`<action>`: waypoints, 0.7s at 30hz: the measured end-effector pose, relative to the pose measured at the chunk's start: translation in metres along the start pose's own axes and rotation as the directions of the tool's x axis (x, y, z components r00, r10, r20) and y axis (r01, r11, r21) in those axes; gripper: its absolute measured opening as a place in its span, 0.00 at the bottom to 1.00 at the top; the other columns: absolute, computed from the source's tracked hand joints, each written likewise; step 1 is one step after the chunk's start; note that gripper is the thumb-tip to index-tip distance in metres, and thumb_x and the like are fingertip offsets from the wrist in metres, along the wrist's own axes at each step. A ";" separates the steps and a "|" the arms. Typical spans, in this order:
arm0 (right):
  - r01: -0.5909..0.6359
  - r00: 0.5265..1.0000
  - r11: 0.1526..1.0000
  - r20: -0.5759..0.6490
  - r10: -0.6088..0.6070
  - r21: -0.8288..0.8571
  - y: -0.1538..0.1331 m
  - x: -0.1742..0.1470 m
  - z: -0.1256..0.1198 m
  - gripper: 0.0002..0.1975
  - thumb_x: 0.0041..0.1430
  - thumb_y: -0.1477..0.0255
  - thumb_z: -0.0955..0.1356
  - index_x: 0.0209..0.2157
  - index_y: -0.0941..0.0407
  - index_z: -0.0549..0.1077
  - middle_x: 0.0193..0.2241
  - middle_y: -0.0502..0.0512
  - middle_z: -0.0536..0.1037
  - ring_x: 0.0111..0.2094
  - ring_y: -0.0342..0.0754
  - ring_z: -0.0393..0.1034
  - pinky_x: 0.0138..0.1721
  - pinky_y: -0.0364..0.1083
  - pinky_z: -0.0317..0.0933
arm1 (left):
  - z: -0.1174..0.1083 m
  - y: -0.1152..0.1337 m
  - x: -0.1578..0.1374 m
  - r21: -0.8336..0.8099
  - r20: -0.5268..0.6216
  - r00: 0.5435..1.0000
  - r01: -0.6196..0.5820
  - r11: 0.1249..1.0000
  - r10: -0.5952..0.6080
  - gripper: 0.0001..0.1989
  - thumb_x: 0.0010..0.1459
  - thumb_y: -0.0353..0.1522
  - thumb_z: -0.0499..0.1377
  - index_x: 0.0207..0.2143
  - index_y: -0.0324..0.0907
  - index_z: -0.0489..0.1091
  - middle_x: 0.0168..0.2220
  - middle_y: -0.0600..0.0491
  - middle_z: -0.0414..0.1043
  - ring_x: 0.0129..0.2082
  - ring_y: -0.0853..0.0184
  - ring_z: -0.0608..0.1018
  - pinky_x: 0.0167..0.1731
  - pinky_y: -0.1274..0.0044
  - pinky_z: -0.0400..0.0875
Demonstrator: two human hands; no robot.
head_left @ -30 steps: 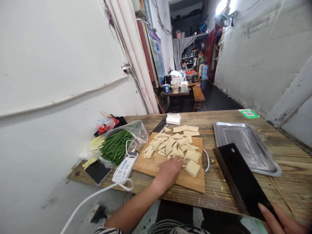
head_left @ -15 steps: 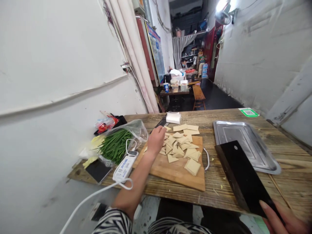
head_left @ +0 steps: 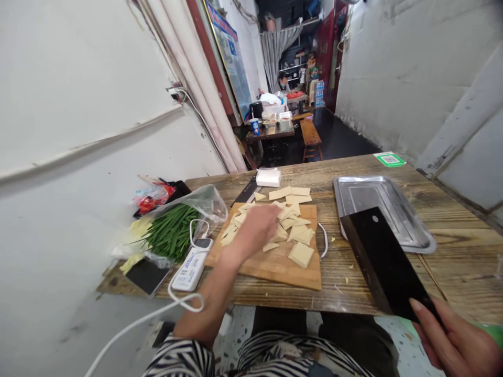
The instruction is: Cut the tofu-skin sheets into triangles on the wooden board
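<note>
My left hand (head_left: 257, 228) lay blurred over tofu squares (head_left: 293, 230) on cutting board (head_left: 275, 264), grip unclear; right hand (head_left: 458, 340) gripped black cleaver (head_left: 383, 262) above desk (head_left: 451, 230).

A narrow room runs between a white wall (head_left: 70, 78) on the left and a scuffed white wall (head_left: 396, 68) on the right. Pale pipes (head_left: 184, 68) slant down the left wall beside a blue poster (head_left: 230, 57). A weathered wooden desk (head_left: 365, 293) spans the foreground. Beyond it, a dark floor (head_left: 338, 139) leads past a small table (head_left: 271, 131) and a wooden bench (head_left: 310, 133) to a curtained (head_left: 275, 47), cluttered back area.
</note>
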State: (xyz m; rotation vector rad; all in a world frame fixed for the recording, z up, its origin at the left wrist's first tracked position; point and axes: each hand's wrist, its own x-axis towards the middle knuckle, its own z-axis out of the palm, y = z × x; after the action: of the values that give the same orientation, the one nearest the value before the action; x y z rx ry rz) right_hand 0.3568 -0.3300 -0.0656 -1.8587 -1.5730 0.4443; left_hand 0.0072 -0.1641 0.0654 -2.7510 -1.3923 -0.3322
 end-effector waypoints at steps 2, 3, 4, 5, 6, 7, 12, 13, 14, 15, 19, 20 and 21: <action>0.026 0.993 0.999 0.114 -0.029 0.029 -0.002 0.000 -0.001 0.11 0.55 0.60 0.59 0.34 0.50 0.68 0.17 0.49 0.73 0.15 0.47 0.68 0.16 0.42 0.60 | 0.011 0.033 -0.006 -0.099 0.203 0.935 -0.276 0.956 0.291 0.19 0.57 0.32 0.51 0.52 0.46 0.60 0.50 0.47 0.64 0.51 0.60 0.65 0.49 0.67 0.58; 0.032 0.989 0.999 0.145 -0.037 0.040 -0.004 0.000 -0.002 0.11 0.56 0.61 0.59 0.33 0.50 0.67 0.18 0.51 0.74 0.17 0.48 0.69 0.17 0.43 0.60 | 0.017 0.046 -0.009 -0.127 0.266 0.892 -0.343 0.931 0.365 0.20 0.57 0.33 0.51 0.53 0.47 0.59 0.50 0.47 0.64 0.51 0.61 0.65 0.48 0.68 0.58; 0.027 0.987 0.999 0.155 -0.033 0.042 -0.007 0.001 -0.003 0.11 0.55 0.60 0.59 0.33 0.50 0.67 0.19 0.51 0.74 0.17 0.49 0.69 0.17 0.43 0.60 | 0.023 0.057 -0.011 -0.131 0.310 0.864 -0.375 0.918 0.397 0.20 0.57 0.32 0.51 0.54 0.48 0.58 0.50 0.48 0.64 0.51 0.61 0.64 0.48 0.68 0.57; 0.018 0.987 0.999 0.160 -0.025 0.045 -0.011 0.001 -0.005 0.12 0.55 0.59 0.59 0.33 0.51 0.66 0.18 0.52 0.74 0.17 0.49 0.69 0.17 0.43 0.59 | 0.028 0.064 -0.013 -0.117 0.339 0.849 -0.389 0.914 0.405 0.21 0.57 0.32 0.51 0.54 0.48 0.57 0.51 0.48 0.63 0.51 0.60 0.63 0.48 0.68 0.56; 0.002 0.986 0.999 0.169 -0.010 0.049 -0.015 0.001 -0.007 0.13 0.55 0.58 0.59 0.33 0.51 0.66 0.16 0.51 0.73 0.16 0.49 0.68 0.16 0.44 0.59 | 0.033 0.067 -0.013 -0.088 0.349 0.852 -0.384 0.919 0.389 0.22 0.57 0.31 0.50 0.55 0.48 0.56 0.51 0.48 0.62 0.51 0.60 0.63 0.48 0.68 0.56; -0.023 0.983 0.998 0.186 0.013 0.053 -0.019 0.001 -0.009 0.13 0.55 0.57 0.58 0.33 0.52 0.65 0.14 0.50 0.71 0.14 0.49 0.67 0.16 0.44 0.58 | 0.036 0.069 -0.013 -0.054 0.349 0.863 -0.372 0.927 0.366 0.23 0.56 0.30 0.50 0.55 0.47 0.54 0.52 0.48 0.61 0.51 0.59 0.62 0.47 0.67 0.55; -0.057 0.971 0.994 0.238 0.033 0.095 -0.029 -0.001 -0.011 0.16 0.56 0.55 0.58 0.34 0.53 0.63 0.09 0.45 0.66 0.10 0.46 0.63 0.16 0.44 0.58 | 0.040 0.062 -0.005 0.019 0.360 0.870 -0.369 0.929 0.338 0.18 0.56 0.28 0.50 0.50 0.46 0.60 0.47 0.48 0.64 0.47 0.59 0.62 0.44 0.67 0.54; -0.051 0.973 0.993 0.231 0.025 0.104 -0.029 -0.002 -0.011 0.17 0.56 0.55 0.58 0.34 0.54 0.63 0.10 0.45 0.66 0.10 0.46 0.63 0.15 0.43 0.58 | 0.040 0.060 -0.003 0.018 0.372 0.863 -0.375 0.927 0.342 0.16 0.56 0.29 0.50 0.47 0.46 0.62 0.44 0.48 0.65 0.46 0.59 0.62 0.43 0.67 0.54; -0.052 0.973 0.992 0.230 0.024 0.113 -0.029 -0.002 -0.010 0.17 0.56 0.55 0.58 0.33 0.54 0.63 0.10 0.45 0.66 0.10 0.46 0.62 0.15 0.43 0.58 | 0.039 0.059 -0.001 0.016 0.383 0.858 -0.376 0.927 0.341 0.15 0.55 0.30 0.51 0.46 0.45 0.63 0.43 0.48 0.65 0.45 0.59 0.62 0.43 0.67 0.54; -0.059 0.971 0.991 0.236 0.028 0.122 -0.029 -0.002 -0.009 0.16 0.56 0.55 0.58 0.33 0.54 0.63 0.10 0.45 0.66 0.11 0.45 0.62 0.15 0.43 0.58 | 0.039 0.058 0.001 0.011 0.393 0.855 -0.372 0.928 0.338 0.15 0.54 0.30 0.53 0.45 0.45 0.63 0.41 0.48 0.66 0.45 0.58 0.62 0.43 0.67 0.54; -0.080 0.963 0.987 0.267 0.041 0.137 -0.028 -0.002 -0.008 0.16 0.56 0.54 0.58 0.32 0.53 0.63 0.10 0.45 0.66 0.10 0.45 0.62 0.14 0.42 0.58 | 0.037 0.055 0.007 -0.018 0.411 0.848 -0.360 0.933 0.335 0.25 0.50 0.30 0.56 0.52 0.45 0.57 0.40 0.49 0.67 0.44 0.59 0.62 0.43 0.69 0.54; -0.081 0.963 0.988 0.267 0.043 0.134 -0.028 -0.002 -0.008 0.17 0.56 0.54 0.58 0.31 0.53 0.62 0.10 0.45 0.66 0.11 0.45 0.62 0.14 0.42 0.58 | 0.036 0.055 0.007 -0.021 0.410 0.845 -0.370 0.929 0.345 0.25 0.51 0.30 0.56 0.53 0.45 0.57 0.40 0.50 0.67 0.44 0.59 0.62 0.43 0.69 0.54; -0.081 0.963 0.988 0.264 0.045 0.128 -0.028 -0.002 -0.008 0.17 0.56 0.53 0.58 0.30 0.53 0.62 0.10 0.45 0.67 0.11 0.45 0.63 0.15 0.42 0.58 | 0.036 0.055 0.008 -0.022 0.408 0.839 -0.384 0.923 0.359 0.25 0.51 0.29 0.55 0.53 0.46 0.57 0.40 0.50 0.67 0.44 0.60 0.63 0.43 0.70 0.53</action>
State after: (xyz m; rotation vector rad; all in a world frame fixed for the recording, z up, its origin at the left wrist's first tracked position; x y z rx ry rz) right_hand 0.3405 -0.3322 -0.0418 -1.8044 -1.6084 0.8358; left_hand 0.0616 -0.1860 0.0349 -3.0621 -0.8495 0.3140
